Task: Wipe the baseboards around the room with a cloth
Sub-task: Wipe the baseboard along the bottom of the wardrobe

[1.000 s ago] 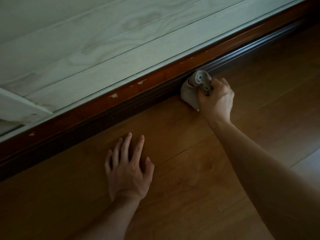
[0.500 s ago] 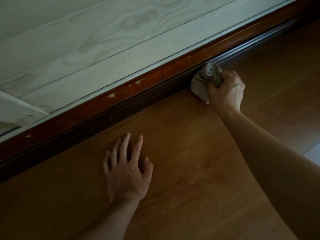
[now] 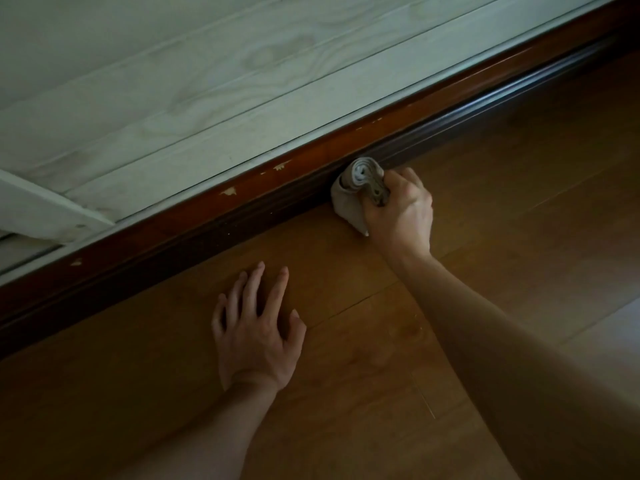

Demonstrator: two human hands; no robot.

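My right hand [image 3: 398, 209] is clenched around a bunched grey-beige cloth [image 3: 356, 188], its rolled end poking out above my fist and a loose corner hanging toward the floor. I press that wad against the dark reddish-brown wooden baseboard [image 3: 207, 216], which runs as a long band from about eight o'clock up to two o'clock across my view. The cloth touches the moulded lower face of the board, right where it meets the glossy orange-brown wooden floor [image 3: 346, 375], a little toward one o'clock from the centre.

My left hand [image 3: 256, 330] holds nothing; it lies flat on the floor with fingers spread, at about seven o'clock from the cloth, and I judge it is propping me up.

Above the baseboard sit pale whitewashed wooden wall planks [image 3: 173, 98]. Small pale chips [image 3: 228, 192] show along the board's top edge at ten o'clock from the cloth.

How far along am I? I cannot tell from the surface which stretches are clean; the light is dim. The run toward two o'clock and the run toward eight o'clock both look alike, so I judge plenty of board is left here, plus the rest of the room.
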